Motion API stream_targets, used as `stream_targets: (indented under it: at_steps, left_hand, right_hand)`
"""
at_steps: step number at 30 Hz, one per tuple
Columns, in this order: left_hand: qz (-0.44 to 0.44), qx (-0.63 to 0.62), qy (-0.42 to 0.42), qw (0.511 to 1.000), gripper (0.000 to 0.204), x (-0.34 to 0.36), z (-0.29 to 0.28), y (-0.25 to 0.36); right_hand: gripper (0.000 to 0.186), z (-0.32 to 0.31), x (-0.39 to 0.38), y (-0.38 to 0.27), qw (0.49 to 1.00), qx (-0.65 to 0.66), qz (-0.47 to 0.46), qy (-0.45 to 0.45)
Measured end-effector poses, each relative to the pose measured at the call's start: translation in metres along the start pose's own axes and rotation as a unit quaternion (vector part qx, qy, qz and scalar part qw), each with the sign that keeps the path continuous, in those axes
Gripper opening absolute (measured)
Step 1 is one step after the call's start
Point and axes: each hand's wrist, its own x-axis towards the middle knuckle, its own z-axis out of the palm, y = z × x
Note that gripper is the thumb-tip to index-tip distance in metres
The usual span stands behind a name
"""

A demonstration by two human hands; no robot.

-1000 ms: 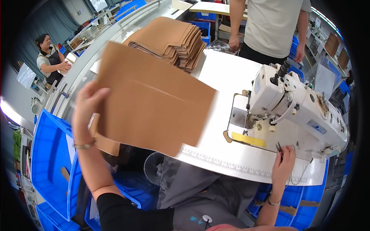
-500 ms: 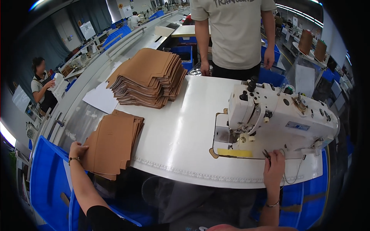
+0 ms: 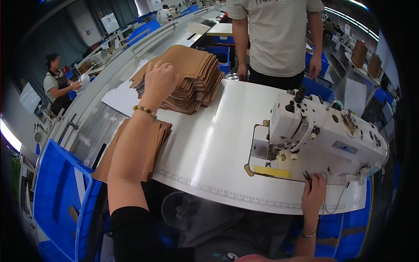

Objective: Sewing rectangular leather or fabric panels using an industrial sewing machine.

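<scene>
My left hand (image 3: 161, 83) reaches over the tall stack of brown cut pieces (image 3: 190, 56), its bent fingers at the top sheet and partly hidden behind the knuckles. No lifted piece shows in it. Under my left forearm lies a lower pile of the same brown pieces (image 3: 161, 137), largely covered by the arm. My right hand (image 3: 315, 196) rests at the table's front edge, closed around small dark thread snips (image 3: 308, 177) whose tips point up and left. Just beyond it stands a white sewing machine (image 3: 323, 126).
A yellow strip (image 3: 273, 171) lies by the needle area, and a ruler scale (image 3: 227, 192) runs along the front of the white table (image 3: 205, 148). Blue bins (image 3: 61, 192) hang at the left. Across the table stands a person in a light T-shirt (image 3: 277, 39).
My left hand has left the near pile's left edge and moved up and right to the tall stack. My right hand keeps the snips in place. The view has shifted slightly.
</scene>
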Motion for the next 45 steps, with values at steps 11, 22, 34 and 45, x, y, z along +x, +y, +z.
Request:
stream_targets:
  at_steps: [11,22,34,45]
  left_hand:
    - [-0.091,0.031,-0.068,0.993,0.017,0.019,0.040,0.013]
    - [0.122,-0.142,0.025,0.982,0.012,-0.062,-0.025,0.163]
    - [0.163,-0.288,-0.077,0.940,0.018,-0.127,-0.001,0.243]
    - [0.172,-0.313,-0.094,0.929,0.040,-0.132,0.007,0.240]
  right_hand:
    - [0.024,0.002,0.003,-0.004,1.000,0.007,-0.006,-0.006]
    - [0.026,0.006,-0.002,0.010,0.999,-0.019,-0.013,-0.024]
    - [0.026,0.012,-0.003,0.022,0.997,-0.052,-0.002,-0.049]
    - [0.026,0.012,-0.004,0.022,0.998,-0.042,0.006,-0.040]
